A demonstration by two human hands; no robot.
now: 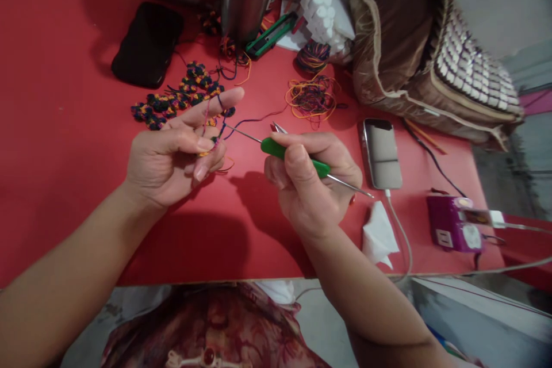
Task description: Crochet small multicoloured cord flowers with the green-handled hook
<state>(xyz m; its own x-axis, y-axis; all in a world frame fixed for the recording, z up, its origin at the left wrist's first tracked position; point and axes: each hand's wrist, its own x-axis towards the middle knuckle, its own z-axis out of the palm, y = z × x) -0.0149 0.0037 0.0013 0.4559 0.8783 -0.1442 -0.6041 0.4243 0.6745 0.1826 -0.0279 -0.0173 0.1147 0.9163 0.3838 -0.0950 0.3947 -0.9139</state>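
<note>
Between thumb and fingers, my left hand [175, 152] pinches a small piece of multicoloured crochet work [211, 148]. Its index finger is stretched out, with dark and pink yarn looped over it. My right hand [313, 175] is closed round the green handle of a crochet hook [273, 148]. The hook's thin metal tip reaches left to the yarn beside my left fingers; the other metal end sticks out past my palm. A strand of yarn [267, 117] runs from the left hand to a loose tangle of yarn [313, 96]. Finished-looking crocheted clusters [172, 98] lie behind my left hand.
On the red table [64, 184] lie a black phone [149, 43], a green cutter [271, 34], a wound yarn ball [313, 56] and a charging phone [381, 153]. A brown bag [397, 23], a white tissue [380, 236] and a purple power adapter [451, 222] are at the right.
</note>
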